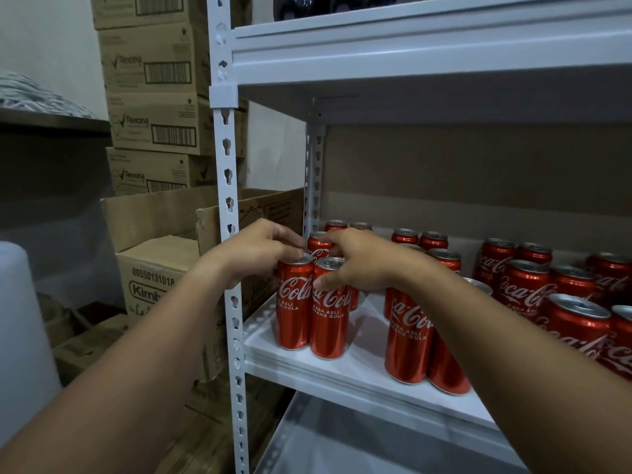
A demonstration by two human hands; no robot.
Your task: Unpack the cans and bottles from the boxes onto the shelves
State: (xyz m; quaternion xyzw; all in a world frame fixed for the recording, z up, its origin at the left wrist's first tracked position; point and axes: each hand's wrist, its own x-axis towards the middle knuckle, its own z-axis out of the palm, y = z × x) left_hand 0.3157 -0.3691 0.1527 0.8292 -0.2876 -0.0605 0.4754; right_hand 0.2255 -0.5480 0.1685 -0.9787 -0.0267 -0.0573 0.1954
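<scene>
Two tall red cola cans stand side by side at the front left of the white shelf. My left hand reaches around the upright post and its fingertips rest on the top rim of the left can. My right hand wraps the upper part of the right can, thumb across its front. Behind and to the right stand several more red cans, some short and wide. More cans behind my hands are partly hidden.
The white perforated post stands between my left arm and the shelf. An open cardboard box sits left of the rack, with stacked brown cartons behind it. An upper shelf hangs overhead and a lower one sits below.
</scene>
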